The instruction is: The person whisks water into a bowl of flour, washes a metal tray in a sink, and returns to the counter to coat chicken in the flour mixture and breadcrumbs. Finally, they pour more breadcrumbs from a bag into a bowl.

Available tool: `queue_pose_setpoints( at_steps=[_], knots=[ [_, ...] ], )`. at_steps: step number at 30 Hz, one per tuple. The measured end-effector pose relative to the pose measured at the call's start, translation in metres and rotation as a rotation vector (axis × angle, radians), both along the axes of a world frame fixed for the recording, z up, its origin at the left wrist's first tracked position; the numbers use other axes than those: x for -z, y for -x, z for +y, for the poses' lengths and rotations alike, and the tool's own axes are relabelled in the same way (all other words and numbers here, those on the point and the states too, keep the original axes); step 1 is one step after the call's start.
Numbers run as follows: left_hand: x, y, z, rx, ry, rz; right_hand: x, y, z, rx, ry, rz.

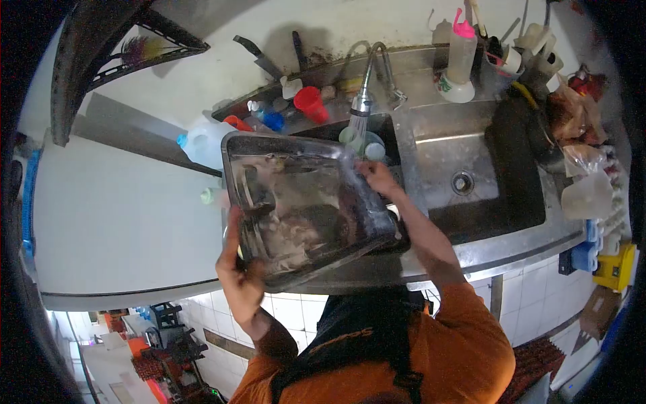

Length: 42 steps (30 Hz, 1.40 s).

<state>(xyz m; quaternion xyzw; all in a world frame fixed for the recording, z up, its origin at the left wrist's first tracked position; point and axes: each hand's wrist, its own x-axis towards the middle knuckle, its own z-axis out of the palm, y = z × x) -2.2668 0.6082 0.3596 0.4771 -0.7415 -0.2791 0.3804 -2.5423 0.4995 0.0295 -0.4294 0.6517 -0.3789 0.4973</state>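
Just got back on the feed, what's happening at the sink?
A person has a large metal tray over the left-hand part of the sink. The left hand grips its left side, while the right hand is at its right side, close below the tap. Water is running from the tap by the tray's far right corner. The tray's inside looks streaked and wet; whether the right hand is scrubbing or just steadying it, I can't tell.
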Motion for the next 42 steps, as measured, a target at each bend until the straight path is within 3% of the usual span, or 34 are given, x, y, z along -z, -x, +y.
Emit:
queue_pose_setpoints(
  at_steps=[1, 5, 7, 9, 12, 14, 16, 18, 19, 22, 24, 25, 27, 29, 31, 32, 33, 36, 38, 39, 41, 42],
  knots=[
    [0.004, -0.005, -0.007, -0.009, -0.039, 0.078, 0.005, 0.007, 0.008, 0.012, 0.049, -0.208],
    [0.026, -0.036, -0.032, -0.046, -0.263, 0.129, -0.021, 0.056, 0.057, -0.018, 0.018, -0.26],
    [0.044, -0.037, -0.037, -0.065, -0.37, 0.182, -0.037, 0.085, 0.077, 0.014, 0.009, -0.635],
    [0.071, -0.038, -0.046, -0.086, -0.481, 0.237, -0.056, 0.126, 0.095, 0.04, -0.036, -0.531],
    [0.141, -0.036, -0.089, 0.136, -0.618, -0.172, -0.124, 0.155, 0.111, 0.059, -0.083, -0.324],
    [0.189, -0.013, -0.118, 0.343, -0.554, -0.195, -0.173, 0.167, 0.122, 0.06, -0.083, -0.214],
    [0.24, 0.02, -0.137, 0.262, -0.272, -0.513, -0.206, 0.172, 0.129, 0.162, -0.064, -0.184],
    [0.309, 0.045, -0.177, 0.243, -0.386, -0.473, -0.207, 0.188, 0.134, 0.191, -0.044, -0.134],
    [0.313, 0.058, -0.188, 0.239, -0.385, -0.465, -0.208, 0.194, 0.136, 0.227, -0.021, -0.094],
    [0.313, 0.088, -0.199, 0.308, -0.37, -0.51, -0.232, 0.198, 0.143, 0.247, 0.126, -0.069],
    [0.308, 0.097, -0.196, 0.272, -0.822, 0.066, -0.221, 0.215, 0.148, 0.28, 0.065, -0.088],
    [0.291, 0.103, -0.186, 0.273, -0.822, 0.064, -0.227, 0.21, 0.152, 0.335, 0.139, -0.094],
    [0.243, 0.115, -0.161, 0.257, -1.006, 0.325, -0.225, 0.202, 0.153, 0.393, 0.216, -0.104],
    [0.243, 0.111, -0.153, 0.239, -1.026, 0.297, -0.203, 0.194, 0.15, 0.475, 0.352, -0.015],
    [0.255, 0.102, -0.157, 0.226, -1.041, 0.264, -0.167, 0.196, 0.146, 0.482, 0.308, -0.038],
    [0.277, 0.09, -0.168, 0.178, -0.934, 0.248, -0.143, 0.199, 0.142, 0.486, 0.268, -0.057],
    [0.287, 0.08, -0.177, 0.133, -0.826, 0.234, -0.109, 0.201, 0.136, 0.463, 0.394, 0.074],
    [0.214, 0.051, -0.177, 0.169, -0.691, 0.182, -0.094, 0.173, 0.124, 0.34, 0.173, 0.092],
    [0.177, 0.02, -0.184, 0.128, -0.583, 0.116, -0.054, 0.155, 0.114, 0.279, 0.088, -0.039],
    [0.159, 0.004, -0.183, 0.054, -0.554, 0.066, -0.062, 0.136, 0.108, 0.271, 0.043, -0.234],
    [0.155, -0.045, -0.193, -0.116, -0.148, -0.101, -0.055, 0.102, 0.089, 0.202, -0.026, -0.536],
    [0.117, -0.04, -0.18, -0.144, -0.206, -0.154, -0.037, 0.088, 0.079, 0.143, -0.053, -0.642]
  ],
)
